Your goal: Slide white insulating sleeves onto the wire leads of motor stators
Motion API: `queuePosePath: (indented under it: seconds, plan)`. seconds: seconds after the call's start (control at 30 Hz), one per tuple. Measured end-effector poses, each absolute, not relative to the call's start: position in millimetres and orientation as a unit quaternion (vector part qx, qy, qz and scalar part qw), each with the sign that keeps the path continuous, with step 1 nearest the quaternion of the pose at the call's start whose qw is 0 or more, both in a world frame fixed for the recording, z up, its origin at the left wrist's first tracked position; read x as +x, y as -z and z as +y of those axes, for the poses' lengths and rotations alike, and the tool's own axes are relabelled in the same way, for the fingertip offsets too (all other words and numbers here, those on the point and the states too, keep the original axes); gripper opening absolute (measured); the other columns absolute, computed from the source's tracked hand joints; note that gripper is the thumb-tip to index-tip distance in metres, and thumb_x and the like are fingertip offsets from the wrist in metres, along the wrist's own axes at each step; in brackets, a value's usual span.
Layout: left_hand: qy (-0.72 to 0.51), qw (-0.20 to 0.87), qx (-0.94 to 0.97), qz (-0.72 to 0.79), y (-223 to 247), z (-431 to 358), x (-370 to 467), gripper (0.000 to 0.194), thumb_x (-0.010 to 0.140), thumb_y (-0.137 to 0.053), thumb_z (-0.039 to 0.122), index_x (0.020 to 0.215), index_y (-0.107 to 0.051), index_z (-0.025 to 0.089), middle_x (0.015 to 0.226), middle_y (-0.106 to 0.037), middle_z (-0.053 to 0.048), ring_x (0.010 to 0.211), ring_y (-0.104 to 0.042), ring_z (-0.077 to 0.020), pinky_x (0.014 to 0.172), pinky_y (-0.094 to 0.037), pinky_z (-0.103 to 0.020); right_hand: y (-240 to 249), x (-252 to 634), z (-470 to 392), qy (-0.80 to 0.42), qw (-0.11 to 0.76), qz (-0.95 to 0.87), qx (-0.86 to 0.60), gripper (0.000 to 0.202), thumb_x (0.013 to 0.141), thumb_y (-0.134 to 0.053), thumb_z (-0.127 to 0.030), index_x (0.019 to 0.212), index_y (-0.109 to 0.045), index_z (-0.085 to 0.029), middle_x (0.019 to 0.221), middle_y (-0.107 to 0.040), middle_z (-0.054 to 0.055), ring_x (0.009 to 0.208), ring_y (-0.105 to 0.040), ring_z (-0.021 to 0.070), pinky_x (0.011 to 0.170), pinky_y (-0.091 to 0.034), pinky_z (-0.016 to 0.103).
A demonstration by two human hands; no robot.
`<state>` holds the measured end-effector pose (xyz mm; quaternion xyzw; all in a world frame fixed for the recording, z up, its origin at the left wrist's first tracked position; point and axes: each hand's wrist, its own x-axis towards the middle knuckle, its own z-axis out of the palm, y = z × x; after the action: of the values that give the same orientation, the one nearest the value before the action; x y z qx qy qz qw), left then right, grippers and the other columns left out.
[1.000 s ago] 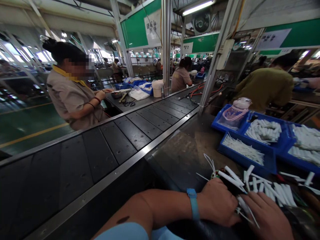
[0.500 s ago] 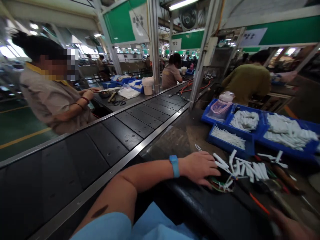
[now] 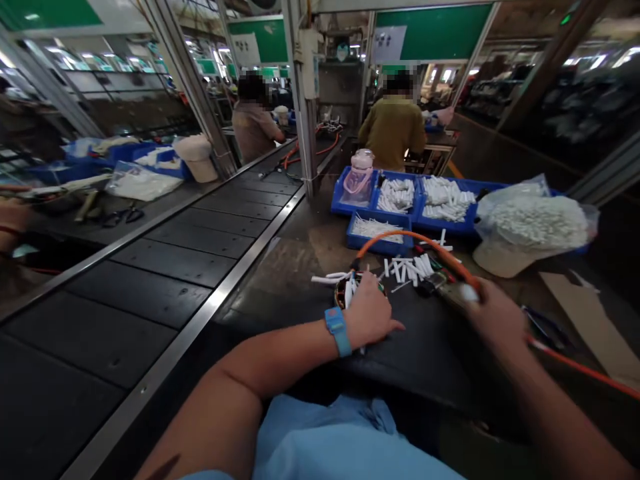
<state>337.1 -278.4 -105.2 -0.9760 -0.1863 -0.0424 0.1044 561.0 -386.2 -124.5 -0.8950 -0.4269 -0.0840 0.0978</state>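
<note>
Workbench (image 3: 285, 290) provides working room between metal conveyor edge (image 3: 216, 303) and round wound part (image 3: 341, 293). Left hand (image 3: 369, 305) partly covers this part; finger closure cannot be determined. Right hand (image 3: 497, 320) clenches orange cable (image 3: 440, 249).

The left grip (image 3: 370, 310) partly hides a ring (image 3: 341, 293)

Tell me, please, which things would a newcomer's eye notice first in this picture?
The bright orange cord stands out most, arching from near the left hand to the right hand. Behind it, blue trays hold heaps of white pieces, with a bulging clear bag at their right end. A blue wristband shows on the left wrist.
</note>
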Motion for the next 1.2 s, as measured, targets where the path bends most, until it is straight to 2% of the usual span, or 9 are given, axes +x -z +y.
queuePosePath:
  seconds: [0.13, 0.23, 0.33, 0.47, 0.53, 0.63, 0.8, 1.0, 1.2]
  plan:
    - [0.008, -0.009, -0.989, -0.151, 88, -258, 313, 0.065, 0.069, -0.043, 0.073, 0.079, -0.064, 0.013, 0.076, -0.063, -0.011, 0.072, -0.057, -0.0250, 0.071, -0.040, -0.039, 138, 518, -325, 0.044, 0.058, -0.556, -0.828, 0.041, 0.083, -0.039, -0.018, 0.124, -0.040, -0.018, 0.110, -0.059, 0.011, 0.088, -0.060, 0.0217, 0.065, -0.042, 0.028]
    - [0.049, -0.007, -0.976, -0.214, 100, -258, 295, 0.055, 0.068, -0.065, 0.051, 0.107, -0.054, 0.013, 0.088, -0.061, -0.011, 0.082, -0.057, -0.0259, 0.071, -0.042, -0.035, 150, 500, -297, 0.030, 0.041, -0.595, -0.802, 0.037, 0.083, -0.036, -0.011, 0.119, -0.044, -0.016, 0.102, -0.061, 0.011, 0.083, -0.060, 0.0203, 0.064, -0.041, 0.027]
    - [0.063, 0.012, -0.950, -0.306, 118, -273, 295, 0.055, 0.074, -0.063, 0.031, 0.120, -0.043, 0.010, 0.088, -0.060, -0.013, 0.082, -0.057, -0.0272, 0.071, -0.043, -0.038, 159, 494, -285, 0.021, 0.034, -0.629, -0.776, 0.032, 0.085, -0.034, -0.010, 0.114, -0.049, -0.013, 0.095, -0.060, 0.013, 0.084, -0.058, 0.0211, 0.069, -0.041, 0.029]
    - [0.165, -0.094, -0.936, -0.297, 110, -280, 291, 0.081, 0.072, -0.066, 0.028, 0.137, -0.020, 0.012, 0.113, -0.054, -0.016, 0.098, -0.054, -0.0272, 0.082, -0.044, -0.040, 163, 500, -291, 0.019, 0.038, -0.683, -0.729, 0.035, 0.081, -0.041, -0.012, 0.113, -0.054, -0.014, 0.108, -0.056, 0.014, 0.105, -0.048, 0.0249, 0.085, -0.038, 0.035]
    - [0.267, -0.174, -0.909, -0.268, 93, -272, 273, 0.075, 0.078, -0.057, 0.025, 0.138, -0.013, 0.015, 0.130, -0.042, -0.015, 0.108, -0.050, -0.0222, 0.090, -0.042, -0.035, 162, 509, -303, 0.025, 0.060, -0.698, -0.713, 0.043, 0.075, -0.046, -0.010, 0.118, -0.052, -0.015, 0.118, -0.051, 0.013, 0.112, -0.043, 0.0251, 0.092, -0.036, 0.037]
    - [0.311, -0.164, -0.903, -0.246, 72, -246, 235, 0.048, 0.083, -0.039, 0.009, 0.129, -0.035, 0.020, 0.120, -0.052, -0.008, 0.104, -0.052, -0.0160, 0.093, -0.040, -0.033, 160, 518, -331, 0.035, 0.169, -0.705, -0.688, 0.050, 0.069, -0.047, -0.007, 0.118, -0.052, -0.014, 0.118, -0.052, 0.012, 0.110, -0.045, 0.0238, 0.094, -0.038, 0.038]
    - [0.059, -0.067, -0.988, -0.129, 86, -206, 211, 0.073, 0.070, -0.061, 0.022, 0.136, -0.028, 0.019, 0.135, -0.041, -0.010, 0.123, -0.036, -0.0255, 0.103, -0.027, -0.043, 152, 487, -370, 0.011, 0.337, -0.744, -0.577, 0.039, 0.075, -0.047, -0.012, 0.113, -0.053, -0.021, 0.108, -0.058, 0.008, 0.103, -0.052, 0.0205, 0.090, -0.044, 0.039]
    - [0.154, -0.119, -0.974, -0.119, 132, -212, 239, 0.057, 0.063, -0.065, 0.056, 0.101, -0.057, 0.014, 0.100, -0.060, -0.011, 0.100, -0.051, -0.0243, 0.097, -0.033, -0.042, 150, 446, -351, -0.005, 0.309, -0.772, -0.555, 0.040, 0.081, -0.051, -0.023, 0.121, -0.049, -0.017, 0.114, -0.055, 0.012, 0.104, -0.050, 0.0230, 0.089, -0.044, 0.040]
    - [0.174, -0.167, -0.961, -0.132, 135, -233, 235, 0.052, 0.072, -0.062, 0.035, 0.119, -0.048, 0.018, 0.113, -0.056, -0.010, 0.110, -0.047, -0.0228, 0.099, -0.031, -0.041, 135, 474, -327, -0.114, 0.239, -0.817, -0.512, 0.044, 0.084, -0.049, -0.030, 0.126, -0.044, -0.018, 0.114, -0.053, 0.012, 0.102, -0.052, 0.0209, 0.087, -0.044, 0.036]
